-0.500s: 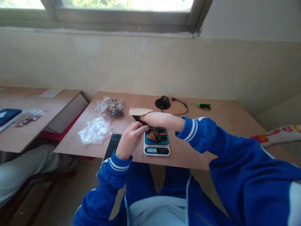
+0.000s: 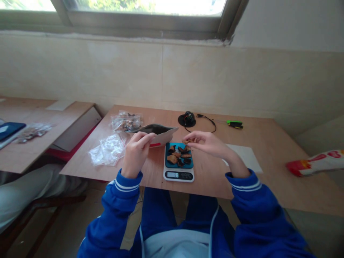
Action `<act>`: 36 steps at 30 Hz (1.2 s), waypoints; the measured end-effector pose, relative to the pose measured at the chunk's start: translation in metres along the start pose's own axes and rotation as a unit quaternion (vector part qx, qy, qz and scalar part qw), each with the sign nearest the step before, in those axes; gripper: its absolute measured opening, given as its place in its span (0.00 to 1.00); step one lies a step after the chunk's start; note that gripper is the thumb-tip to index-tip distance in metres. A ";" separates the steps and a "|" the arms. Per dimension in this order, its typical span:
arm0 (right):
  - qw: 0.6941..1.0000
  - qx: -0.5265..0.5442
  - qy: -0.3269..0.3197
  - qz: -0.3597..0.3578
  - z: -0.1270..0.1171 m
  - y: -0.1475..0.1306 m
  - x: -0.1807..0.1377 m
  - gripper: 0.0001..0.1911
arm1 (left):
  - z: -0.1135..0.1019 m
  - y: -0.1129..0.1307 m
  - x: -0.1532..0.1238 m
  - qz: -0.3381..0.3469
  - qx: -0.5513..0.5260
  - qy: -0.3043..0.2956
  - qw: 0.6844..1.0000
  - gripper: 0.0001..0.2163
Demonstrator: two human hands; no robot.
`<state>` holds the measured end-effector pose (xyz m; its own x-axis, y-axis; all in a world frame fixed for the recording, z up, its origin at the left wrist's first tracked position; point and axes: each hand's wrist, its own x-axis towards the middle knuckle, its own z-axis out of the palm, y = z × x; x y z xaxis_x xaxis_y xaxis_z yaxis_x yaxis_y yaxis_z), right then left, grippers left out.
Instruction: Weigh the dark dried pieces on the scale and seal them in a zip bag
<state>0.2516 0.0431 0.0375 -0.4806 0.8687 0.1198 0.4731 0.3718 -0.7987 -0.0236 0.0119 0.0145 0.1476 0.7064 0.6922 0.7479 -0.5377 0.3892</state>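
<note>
My left hand (image 2: pixel 137 152) pinches the near edge of a paper pouch (image 2: pixel 162 137), whose mouth gapes and shows a dark inside. The pouch is tilted just left of and behind a small white kitchen scale (image 2: pixel 178 180). Several dried brown pieces (image 2: pixel 172 159), curled and dark-edged, lie on the scale's blue platform; their exact kind I cannot tell. The display shows digits that look like 137. Above the platform's right back corner, my right hand (image 2: pixel 208 143) has its fingers closed on more dried brown pieces (image 2: pixel 192 140).
Zip bags with brown pieces (image 2: pixel 126 122) and clear plastic bags (image 2: pixel 107 150) lie on the left. Behind are a black round device with a cable (image 2: pixel 187 119) and a green-black tool (image 2: pixel 234 124). White paper (image 2: pixel 245 157) and a red-white packet (image 2: pixel 314 163) are at right.
My right hand has come out of the pouch and moved right, holding brown pieces. My left hand has shifted left with the pouch, its mouth now in view. The white paper is uncovered.
</note>
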 end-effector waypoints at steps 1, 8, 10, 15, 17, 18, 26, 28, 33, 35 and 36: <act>1.000 0.007 -0.013 0.014 0.006 0.017 0.004 0.13 | -0.001 -0.001 0.001 -0.009 0.000 0.007 1.000 0.10; 0.991 -0.096 -0.085 0.029 0.034 0.082 0.044 0.12 | -0.005 -0.007 0.008 -0.019 -0.006 0.011 1.000 0.09; 0.988 -0.091 -0.125 0.023 0.035 0.089 0.051 0.12 | -0.006 -0.007 0.009 -0.018 -0.007 0.000 1.000 0.09; 0.988 -0.072 -0.136 0.023 0.032 0.098 0.048 0.15 | -0.008 -0.007 0.009 -0.023 -0.006 -0.013 1.000 0.10; 0.991 -0.057 -0.120 0.035 0.031 0.101 0.043 0.16 | -0.008 -0.007 0.010 -0.021 -0.005 -0.012 1.000 0.09; 0.992 -0.050 -0.112 0.041 0.031 0.102 0.041 0.17 | -0.008 -0.007 0.010 -0.021 -0.006 -0.011 1.000 0.09; 0.994 -0.012 -0.088 0.058 0.035 0.103 0.036 0.16 | -0.009 -0.007 0.010 -0.021 -0.009 -0.008 1.000 0.08; 0.995 0.016 -0.069 0.064 0.035 0.102 0.036 0.18 | -0.010 -0.007 0.010 -0.021 -0.006 -0.008 1.000 0.08; 0.993 0.067 -0.010 0.098 0.032 0.099 0.038 0.18 | -0.011 -0.008 0.010 -0.022 -0.006 -0.012 1.000 0.08; 0.992 0.059 0.002 0.109 0.031 0.098 0.041 0.14 | -0.011 -0.008 0.011 -0.020 -0.006 -0.012 1.000 0.08; 0.992 0.048 -0.005 0.115 0.031 0.097 0.042 0.13 | -0.011 -0.008 0.011 -0.019 -0.005 -0.012 1.000 0.08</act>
<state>0.2546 0.1056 -0.0536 -0.3757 0.9235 -0.0779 0.4995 0.1310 -0.8564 -0.0345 0.0186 0.0255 0.1345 0.7368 0.6626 0.7464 -0.5151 0.4213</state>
